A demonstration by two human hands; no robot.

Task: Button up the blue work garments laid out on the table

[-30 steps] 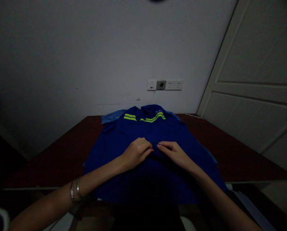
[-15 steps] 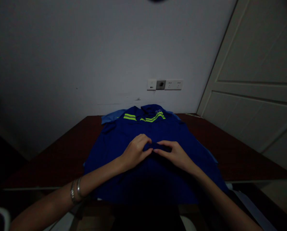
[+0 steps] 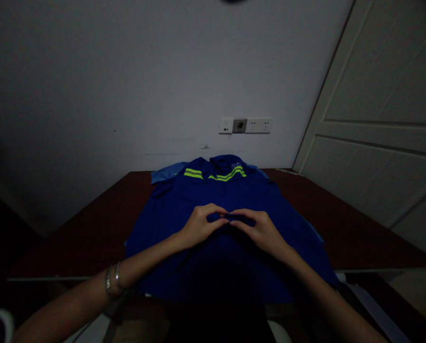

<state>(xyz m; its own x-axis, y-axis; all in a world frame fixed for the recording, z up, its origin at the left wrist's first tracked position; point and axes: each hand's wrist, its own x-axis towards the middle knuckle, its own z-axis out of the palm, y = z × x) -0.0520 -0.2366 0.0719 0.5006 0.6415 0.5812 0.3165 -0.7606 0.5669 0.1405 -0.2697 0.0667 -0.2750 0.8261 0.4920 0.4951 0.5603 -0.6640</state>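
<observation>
A dark blue work jacket [image 3: 184, 200] with yellow-green reflective stripes across the chest lies spread on the table, its collar toward the wall. Over its front middle, my left hand [image 3: 203, 221] pinches the fabric between thumb and fingers. My right hand [image 3: 261, 228] pinches the same spot from the other side, so the fingertips of both hands nearly meet. The small piece of front edge between them is too dark to make out in detail. Lighter blue cloth [image 3: 168, 172] shows at the shoulders and right side of the jacket.
The dark red table [image 3: 105, 214] reaches back to a pale wall [image 3: 127, 85]. Wall sockets [image 3: 258, 126] sit above the table's far edge. A panelled white door [image 3: 377, 114] stands on the right. The jacket's hem hangs over the near edge.
My left hand's fingers have shifted slightly, stretching further toward the right fingertips at the pinched front edge. My right hand and the jacket stay almost in place.
</observation>
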